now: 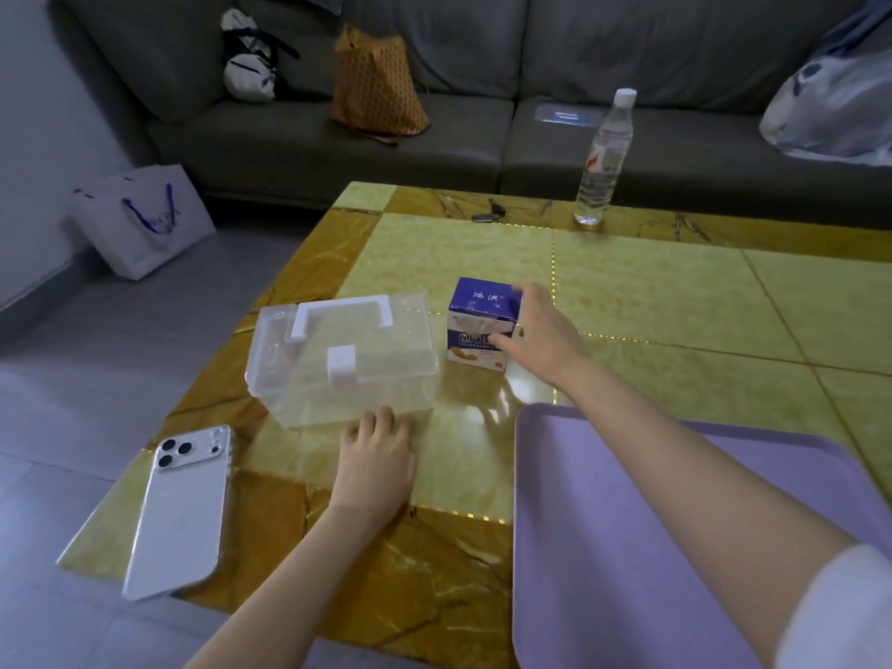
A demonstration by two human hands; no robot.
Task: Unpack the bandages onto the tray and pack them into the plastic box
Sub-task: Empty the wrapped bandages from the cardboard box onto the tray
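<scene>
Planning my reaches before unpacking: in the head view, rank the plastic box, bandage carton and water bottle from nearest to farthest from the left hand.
1. plastic box: just ahead of the left hand, at its fingertips.
2. bandage carton: ahead and rightward, gripped by the right hand.
3. water bottle: farthest back, to the right.

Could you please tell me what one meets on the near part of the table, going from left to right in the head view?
white phone → clear plastic box → bandage carton → purple tray. The bottle and keys at the far edge overlap these, so I leave them out.
</scene>
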